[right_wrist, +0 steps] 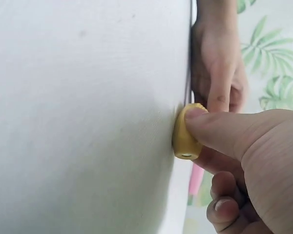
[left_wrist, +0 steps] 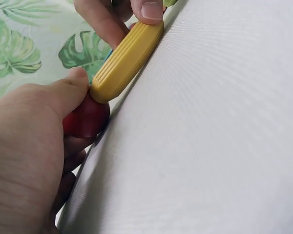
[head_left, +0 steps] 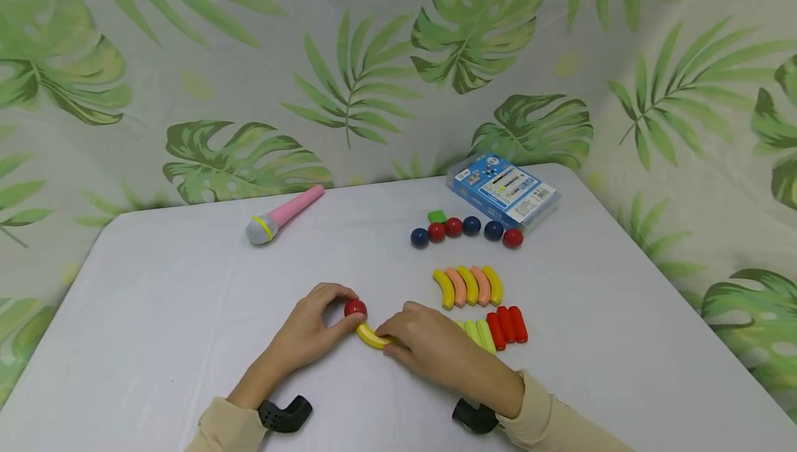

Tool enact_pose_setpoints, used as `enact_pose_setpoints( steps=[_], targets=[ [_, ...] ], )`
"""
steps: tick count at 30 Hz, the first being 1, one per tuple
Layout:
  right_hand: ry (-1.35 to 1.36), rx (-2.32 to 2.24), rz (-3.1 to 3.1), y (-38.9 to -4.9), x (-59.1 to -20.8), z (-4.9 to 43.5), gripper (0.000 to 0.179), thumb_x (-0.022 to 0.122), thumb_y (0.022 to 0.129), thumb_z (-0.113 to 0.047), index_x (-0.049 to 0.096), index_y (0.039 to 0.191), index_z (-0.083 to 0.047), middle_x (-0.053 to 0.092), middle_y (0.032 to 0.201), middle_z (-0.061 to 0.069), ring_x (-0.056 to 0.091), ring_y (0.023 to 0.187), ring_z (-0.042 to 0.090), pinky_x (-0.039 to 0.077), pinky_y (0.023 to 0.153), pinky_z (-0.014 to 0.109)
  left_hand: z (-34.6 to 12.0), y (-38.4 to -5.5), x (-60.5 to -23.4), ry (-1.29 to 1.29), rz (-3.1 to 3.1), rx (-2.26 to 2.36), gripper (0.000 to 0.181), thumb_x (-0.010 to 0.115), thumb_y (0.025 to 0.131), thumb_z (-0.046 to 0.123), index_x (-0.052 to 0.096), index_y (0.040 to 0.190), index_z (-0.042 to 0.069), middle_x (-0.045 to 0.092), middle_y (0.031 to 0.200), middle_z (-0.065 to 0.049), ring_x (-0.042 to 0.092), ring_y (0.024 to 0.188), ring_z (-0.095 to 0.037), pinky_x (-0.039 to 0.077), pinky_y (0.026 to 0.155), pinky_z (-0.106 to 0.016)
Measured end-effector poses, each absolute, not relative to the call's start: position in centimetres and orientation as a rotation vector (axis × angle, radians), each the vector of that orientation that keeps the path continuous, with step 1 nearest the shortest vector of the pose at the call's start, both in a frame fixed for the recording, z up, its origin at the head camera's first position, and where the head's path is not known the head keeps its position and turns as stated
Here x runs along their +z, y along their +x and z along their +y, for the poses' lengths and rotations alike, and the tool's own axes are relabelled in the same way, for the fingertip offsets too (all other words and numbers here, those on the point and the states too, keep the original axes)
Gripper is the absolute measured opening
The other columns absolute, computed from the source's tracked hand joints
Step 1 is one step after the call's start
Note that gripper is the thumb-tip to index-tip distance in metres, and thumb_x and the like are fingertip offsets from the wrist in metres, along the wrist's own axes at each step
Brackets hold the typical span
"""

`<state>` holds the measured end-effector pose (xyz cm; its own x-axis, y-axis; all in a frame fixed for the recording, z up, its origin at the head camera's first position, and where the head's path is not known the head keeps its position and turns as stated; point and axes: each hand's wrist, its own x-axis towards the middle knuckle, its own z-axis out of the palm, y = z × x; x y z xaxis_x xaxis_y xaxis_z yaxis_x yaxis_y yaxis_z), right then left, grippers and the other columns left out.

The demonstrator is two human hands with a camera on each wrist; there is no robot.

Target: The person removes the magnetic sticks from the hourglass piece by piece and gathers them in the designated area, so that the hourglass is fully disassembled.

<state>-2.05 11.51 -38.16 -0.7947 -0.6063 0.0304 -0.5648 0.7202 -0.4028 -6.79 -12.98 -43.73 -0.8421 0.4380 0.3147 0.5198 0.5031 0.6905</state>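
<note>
My left hand (head_left: 311,327) holds a shiny red ball (head_left: 355,308) between thumb and fingers, low over the white table. In the right hand (head_left: 429,345), thumb and fingers pinch a curved yellow stick (head_left: 371,336), shaped like a small banana with ridges along one side. One end of the stick meets the ball, as the left wrist view shows with the yellow stick (left_wrist: 129,61) against the red ball (left_wrist: 88,117). A small pale opening shows in the near end of the yellow stick (right_wrist: 188,139) in the right wrist view.
Right of the hands lie curved yellow and pink sticks (head_left: 467,287), pale green sticks (head_left: 479,334) and red sticks (head_left: 507,325). Behind them sit red and blue balls (head_left: 454,227), a green piece (head_left: 437,217) and a blue box (head_left: 504,189). A pink toy microphone (head_left: 286,213) lies back left.
</note>
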Motion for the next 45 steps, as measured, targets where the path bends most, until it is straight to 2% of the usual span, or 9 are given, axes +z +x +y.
enact_pose_setpoints(
  steps=[9,17,23,34,37,42,45],
  targets=[
    [-1.060,-0.600,2.784,-1.6,-38.2,12.5,0.019,0.072,0.099,-0.018,0.076,0.118,-0.017,0.073,0.115,-0.008,0.064,0.104,0.009,0.055,0.094,0.024,-12.9,-6.8,-43.9,-0.828,-2.639,-1.223,0.031,0.079,0.093,0.030,0.069,0.119,0.017,0.069,0.117,0.006,0.064,0.114,-0.014,0.054,0.099,-0.041],
    [-1.043,-0.515,2.757,-1.0,-38.2,12.7,0.038,0.079,0.092,-0.041,0.074,0.123,-0.019,0.064,0.138,-0.002,0.061,0.124,0.017,0.053,0.104,0.031,-12.8,-6.9,-43.8,-0.824,-2.639,-1.218,0.031,0.080,0.092,0.030,0.070,0.118,0.018,0.069,0.117,0.006,0.064,0.114,-0.014,0.054,0.099,-0.041],
    [-0.969,-0.548,2.746,-0.6,-38.4,12.6,0.043,0.079,0.089,-0.049,0.073,0.122,-0.021,0.062,0.143,-0.001,0.059,0.129,0.019,0.052,0.107,0.037,-12.7,-6.9,-43.7,-0.821,-2.656,-1.218,0.032,0.080,0.092,0.032,0.069,0.119,0.018,0.068,0.118,0.006,0.063,0.115,-0.012,0.054,0.100,-0.041],
    [-0.943,-0.563,2.741,0.1,-38.7,13.0,0.042,0.079,0.090,-0.043,0.069,0.126,-0.024,0.057,0.148,-0.005,0.056,0.132,0.016,0.053,0.106,0.035,-12.8,-6.8,-43.8,-0.813,-2.662,-1.218,0.032,0.080,0.092,0.031,0.069,0.119,0.019,0.069,0.117,0.007,0.062,0.115,-0.011,0.054,0.099,-0.040],
    [-0.866,-0.584,2.764,-0.1,-38.0,13.5,0.046,0.079,0.090,-0.043,0.066,0.131,-0.025,0.054,0.151,-0.008,0.053,0.136,0.015,0.052,0.108,0.039,-12.8,-6.8,-43.9,-0.814,-2.658,-1.209,0.032,0.081,0.092,0.031,0.069,0.119,0.018,0.069,0.117,0.007,0.063,0.114,-0.011,0.054,0.099,-0.039],
    [-0.743,-0.781,2.818,-1.1,-37.1,15.5,0.051,0.081,0.089,-0.035,0.063,0.135,-0.022,0.050,0.155,-0.008,0.049,0.141,0.016,0.052,0.108,0.042,-12.8,-6.8,-44.0,-0.813,-2.654,-1.213,0.032,0.081,0.091,0.031,0.070,0.119,0.018,0.069,0.116,0.008,0.063,0.114,-0.011,0.054,0.099,-0.039],
    [-0.766,-0.902,2.862,-2.0,-37.0,17.5,0.053,0.084,0.087,-0.026,0.062,0.135,-0.017,0.050,0.155,-0.004,0.052,0.138,0.018,0.053,0.105,0.040,-12.8,-6.9,-44.0,-0.815,-2.657,-1.220,0.031,0.080,0.092,0.031,0.069,0.119,0.019,0.068,0.117,0.009,0.062,0.115,-0.010,0.054,0.100,-0.038]
  ],
)
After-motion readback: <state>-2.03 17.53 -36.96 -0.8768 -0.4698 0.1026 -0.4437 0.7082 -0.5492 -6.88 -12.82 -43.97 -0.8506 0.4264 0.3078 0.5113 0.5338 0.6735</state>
